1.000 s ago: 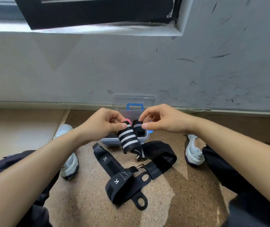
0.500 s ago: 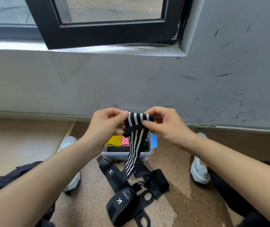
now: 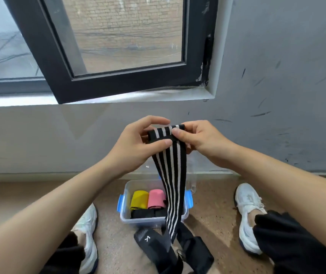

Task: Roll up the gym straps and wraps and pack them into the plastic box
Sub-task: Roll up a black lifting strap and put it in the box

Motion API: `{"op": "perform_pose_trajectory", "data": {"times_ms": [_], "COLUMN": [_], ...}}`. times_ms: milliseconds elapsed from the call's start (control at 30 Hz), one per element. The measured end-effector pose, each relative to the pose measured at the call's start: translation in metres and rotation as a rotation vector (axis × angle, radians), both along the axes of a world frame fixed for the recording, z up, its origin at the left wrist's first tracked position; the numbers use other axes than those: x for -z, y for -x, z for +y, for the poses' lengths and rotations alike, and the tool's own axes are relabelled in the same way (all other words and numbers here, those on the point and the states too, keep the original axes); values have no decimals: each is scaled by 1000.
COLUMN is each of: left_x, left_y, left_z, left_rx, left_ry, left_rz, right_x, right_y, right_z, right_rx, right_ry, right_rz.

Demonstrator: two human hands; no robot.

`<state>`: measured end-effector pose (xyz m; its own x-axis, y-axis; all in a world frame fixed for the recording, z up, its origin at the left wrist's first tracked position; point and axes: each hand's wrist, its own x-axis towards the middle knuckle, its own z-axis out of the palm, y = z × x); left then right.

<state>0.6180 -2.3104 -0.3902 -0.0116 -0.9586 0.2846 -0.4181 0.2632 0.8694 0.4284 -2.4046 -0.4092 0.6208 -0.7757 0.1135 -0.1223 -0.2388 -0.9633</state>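
L hand (image 3: 136, 143) and R hand (image 3: 201, 139) pinch striped wrap (image 3: 173, 184) top edge, fingers clamped on it. Wrap now raised, tail hanging toward 6 o'clock over plastic box (image 3: 144, 222) (was bunched 1 s ago). Rolling likely restarts.

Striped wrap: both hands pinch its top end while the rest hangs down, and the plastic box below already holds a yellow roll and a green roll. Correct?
Not green: in the head view, the roll beside the yellow roll in the plastic box is a pink roll. The rest holds: the left hand and right hand pinch the top end of the striped wrap.
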Motion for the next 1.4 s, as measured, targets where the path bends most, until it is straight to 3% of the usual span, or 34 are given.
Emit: {"op": "perform_pose_trajectory", "data": {"times_ms": [100, 267, 667, 867, 1100, 1400], "left_x": [13, 30, 44, 42, 42, 37], "left_y": [1, 0, -3, 6, 5, -4], "left_z": [-12, -30, -48, -44, -40, -37], "left_rx": [-39, -66, -246, -129, -141, -66], "left_ry": [-8, -60, -4, -92, -81, -354], "left_rz": [-2, 186, 154, 230, 241, 313], "right_x": [12, 19, 16, 20, 11, 13], "right_y": [-5, -10, -7, -12, -6, -7], "right_z": [-9, -25, -34, -22, -22, -20], "right_rx": [41, 63, 20, 67, 142, 135], "right_ry": [-59, -93, -91, -127, -166, -84], "right_rz": [-27, 8, -42, -87, -88, -122]}}
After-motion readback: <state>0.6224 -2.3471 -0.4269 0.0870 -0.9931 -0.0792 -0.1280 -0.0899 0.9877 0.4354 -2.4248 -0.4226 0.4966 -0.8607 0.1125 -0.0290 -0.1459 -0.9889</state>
